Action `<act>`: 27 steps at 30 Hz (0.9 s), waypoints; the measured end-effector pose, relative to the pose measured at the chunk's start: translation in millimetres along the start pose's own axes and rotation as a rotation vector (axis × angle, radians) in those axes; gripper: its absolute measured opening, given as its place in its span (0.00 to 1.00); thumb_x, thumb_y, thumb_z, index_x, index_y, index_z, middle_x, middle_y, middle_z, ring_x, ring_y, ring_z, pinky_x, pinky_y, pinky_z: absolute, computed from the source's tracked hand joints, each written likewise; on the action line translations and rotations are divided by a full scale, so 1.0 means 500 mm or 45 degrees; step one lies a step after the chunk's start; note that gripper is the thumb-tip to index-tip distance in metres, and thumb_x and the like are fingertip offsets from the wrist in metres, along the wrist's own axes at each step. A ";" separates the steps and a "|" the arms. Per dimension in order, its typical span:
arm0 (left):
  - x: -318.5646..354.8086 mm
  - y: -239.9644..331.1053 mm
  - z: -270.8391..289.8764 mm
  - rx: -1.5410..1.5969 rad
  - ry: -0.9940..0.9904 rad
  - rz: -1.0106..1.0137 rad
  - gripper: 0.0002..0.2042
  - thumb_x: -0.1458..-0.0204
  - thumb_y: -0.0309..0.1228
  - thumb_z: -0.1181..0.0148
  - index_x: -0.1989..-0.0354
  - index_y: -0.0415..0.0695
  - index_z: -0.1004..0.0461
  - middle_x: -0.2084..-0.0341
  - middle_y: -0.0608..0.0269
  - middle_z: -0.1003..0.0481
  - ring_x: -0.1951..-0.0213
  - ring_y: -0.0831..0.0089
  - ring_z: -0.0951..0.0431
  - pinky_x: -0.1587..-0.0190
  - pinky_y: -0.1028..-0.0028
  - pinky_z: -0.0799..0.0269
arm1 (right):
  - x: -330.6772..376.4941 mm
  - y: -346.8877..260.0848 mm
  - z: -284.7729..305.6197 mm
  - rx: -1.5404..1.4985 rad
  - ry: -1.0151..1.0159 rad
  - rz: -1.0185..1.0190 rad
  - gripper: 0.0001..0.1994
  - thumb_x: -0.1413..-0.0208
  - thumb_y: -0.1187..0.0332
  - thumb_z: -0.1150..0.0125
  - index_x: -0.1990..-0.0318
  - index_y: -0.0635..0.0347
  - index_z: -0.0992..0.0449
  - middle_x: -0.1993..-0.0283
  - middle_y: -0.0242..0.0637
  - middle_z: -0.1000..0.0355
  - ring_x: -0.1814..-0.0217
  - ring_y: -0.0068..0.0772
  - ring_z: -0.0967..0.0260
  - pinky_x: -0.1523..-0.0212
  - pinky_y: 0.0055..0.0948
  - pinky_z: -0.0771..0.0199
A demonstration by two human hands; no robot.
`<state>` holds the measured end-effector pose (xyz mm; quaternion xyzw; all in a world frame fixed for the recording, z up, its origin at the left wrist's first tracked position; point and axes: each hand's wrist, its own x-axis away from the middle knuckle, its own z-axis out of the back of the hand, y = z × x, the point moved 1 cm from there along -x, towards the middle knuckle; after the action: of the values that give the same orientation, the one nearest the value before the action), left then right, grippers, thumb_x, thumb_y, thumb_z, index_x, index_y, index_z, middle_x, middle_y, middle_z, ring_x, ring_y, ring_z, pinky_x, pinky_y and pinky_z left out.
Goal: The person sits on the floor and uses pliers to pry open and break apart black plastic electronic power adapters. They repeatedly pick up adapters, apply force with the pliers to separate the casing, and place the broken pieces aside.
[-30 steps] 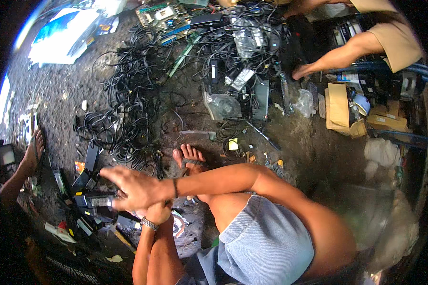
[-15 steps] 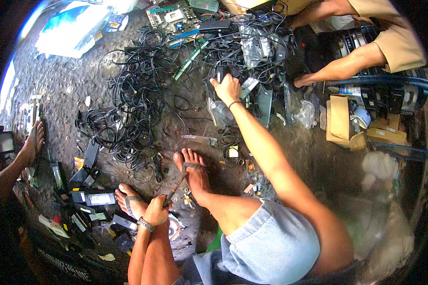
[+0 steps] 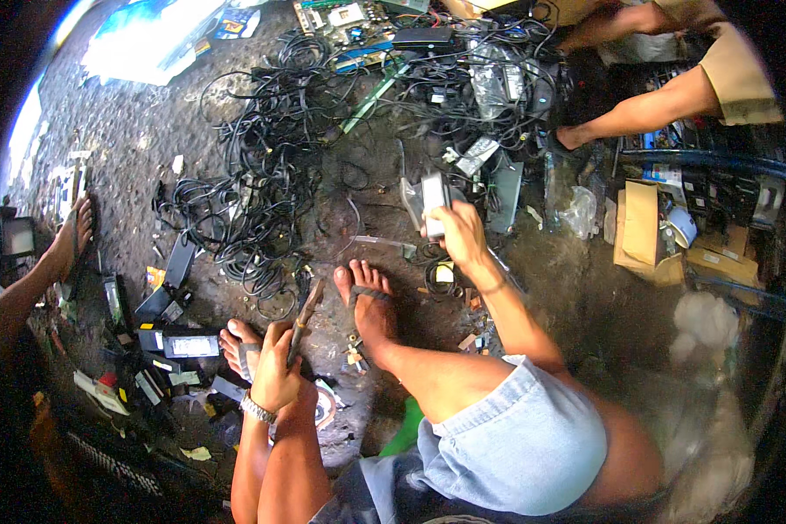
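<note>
My right hand (image 3: 461, 234) grips a small boxy power adapter (image 3: 434, 194), its pale face turned up. It is lifted over the dirt floor in front of my right foot. My left hand (image 3: 277, 371) is wrapped round a narrow, rusty-brown hand tool (image 3: 306, 310), which looks like pliers and points up and away. That hand is beside my left foot, near my knee. Ahead of it lies a large tangle of black cables (image 3: 266, 166). A second heap of cables (image 3: 445, 96) lies beyond my right hand, with a black box (image 3: 422, 38) on top.
Another person's legs (image 3: 664, 105) stand at the far right, and someone's foot (image 3: 74, 231) rests at the left. Several adapters (image 3: 192, 346) lie by my left foot. At the right are an open cardboard box (image 3: 637, 223) and clear plastic bags (image 3: 706, 323).
My right hand has drawn back from the far cable heap toward me, bringing the adapter up. The tool in my left hand has swung more upright. The view has shifted slightly.
</note>
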<state>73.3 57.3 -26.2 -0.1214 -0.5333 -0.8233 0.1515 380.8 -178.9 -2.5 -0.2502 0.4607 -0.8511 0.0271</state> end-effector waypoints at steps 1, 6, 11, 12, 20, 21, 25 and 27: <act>-0.002 0.006 0.007 0.015 0.028 -0.045 0.27 0.57 0.11 0.42 0.44 0.36 0.26 0.45 0.44 0.30 0.41 0.41 0.29 0.36 0.57 0.33 | 0.036 0.006 -0.003 -0.091 -0.066 0.044 0.17 0.39 0.57 0.40 0.68 0.64 0.17 0.74 0.37 0.19 0.78 0.26 0.25 0.76 0.29 0.28; -0.038 0.016 0.030 0.304 -0.203 -0.081 0.28 0.55 0.14 0.44 0.40 0.39 0.26 0.40 0.44 0.30 0.36 0.42 0.31 0.32 0.59 0.37 | 0.183 -0.008 -0.032 -0.199 -0.434 -0.079 0.20 0.37 0.54 0.40 0.57 0.66 0.19 0.68 0.38 0.19 0.67 0.25 0.22 0.65 0.26 0.26; -0.102 0.050 0.023 0.471 -0.471 -0.214 0.26 0.49 0.19 0.41 0.38 0.38 0.29 0.39 0.41 0.30 0.34 0.45 0.31 0.31 0.58 0.38 | 0.231 -0.016 -0.007 -0.307 -0.549 -0.131 0.18 0.39 0.56 0.37 0.56 0.66 0.20 0.65 0.38 0.20 0.61 0.29 0.23 0.58 0.29 0.25; -0.114 0.058 0.017 0.468 -0.522 -0.217 0.26 0.49 0.20 0.40 0.37 0.37 0.29 0.39 0.41 0.30 0.34 0.45 0.31 0.31 0.58 0.38 | 0.235 0.010 0.000 -0.284 -0.601 -0.154 0.19 0.40 0.55 0.36 0.56 0.66 0.21 0.64 0.38 0.21 0.60 0.30 0.23 0.57 0.32 0.24; -0.227 0.129 -0.054 0.423 -0.710 -0.481 0.26 0.45 0.22 0.38 0.36 0.35 0.31 0.37 0.40 0.30 0.36 0.46 0.30 0.33 0.59 0.36 | 0.237 0.016 0.084 -0.242 -0.732 -0.287 0.18 0.42 0.57 0.33 0.54 0.62 0.22 0.63 0.30 0.26 0.61 0.24 0.29 0.59 0.28 0.26; -0.239 0.142 -0.056 0.372 -0.703 -0.574 0.26 0.44 0.23 0.38 0.36 0.34 0.31 0.37 0.41 0.30 0.38 0.47 0.28 0.34 0.60 0.34 | 0.235 0.018 0.097 -0.263 -0.748 -0.338 0.17 0.43 0.57 0.33 0.55 0.61 0.22 0.63 0.30 0.26 0.62 0.24 0.29 0.60 0.28 0.26; -0.275 0.156 -0.069 0.155 -0.752 -0.777 0.21 0.43 0.24 0.38 0.41 0.34 0.29 0.40 0.40 0.30 0.38 0.42 0.31 0.32 0.56 0.37 | 0.222 0.030 0.139 -0.322 -0.819 -0.458 0.16 0.45 0.58 0.33 0.58 0.61 0.22 0.67 0.31 0.25 0.67 0.24 0.26 0.64 0.27 0.25; -0.276 0.173 -0.081 0.131 -0.800 -0.633 0.18 0.43 0.27 0.37 0.46 0.33 0.29 0.43 0.37 0.30 0.40 0.41 0.31 0.35 0.54 0.36 | 0.216 0.040 0.152 -0.402 -0.862 -0.457 0.16 0.46 0.57 0.33 0.60 0.62 0.21 0.68 0.32 0.24 0.68 0.25 0.25 0.66 0.27 0.26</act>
<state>232.1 3.5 -19.8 -0.2267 -0.6072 -0.7301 -0.2167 317.0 -278.8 59.0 -0.5935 0.4996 -0.6310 -0.0104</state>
